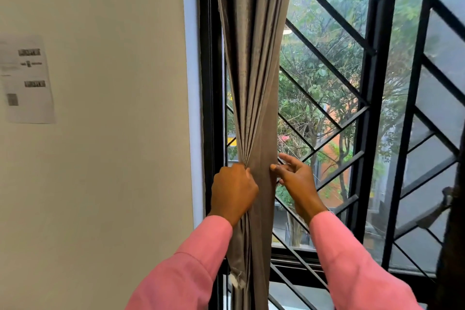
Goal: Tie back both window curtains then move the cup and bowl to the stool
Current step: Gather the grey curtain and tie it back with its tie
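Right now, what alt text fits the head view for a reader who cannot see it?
Two hands in pink sleeves gather a grey curtain at a barred window: the left hand grips the bunched folds, the right hand touches its edge, fingers spread. A printed sheet hangs on the wall.

Long pink sleeves (352,259), bare hands (234,189)

Lit by soft daylight through the window (327,83) on the right; overcast, no hard shadows. Bleached near white in the glass at top, hazy over the far trees (314,98). Evenly and mildly bright across the wall (100,158) on the left, slightly dimmer toward its near edge. Shaded deep in the folds of the curtain (251,58), backlit at its right edge. Bent by wide-angle distortion along the window bars at far right. Smeared print on the paper (27,78), unreadable. Slightly soft throughout.
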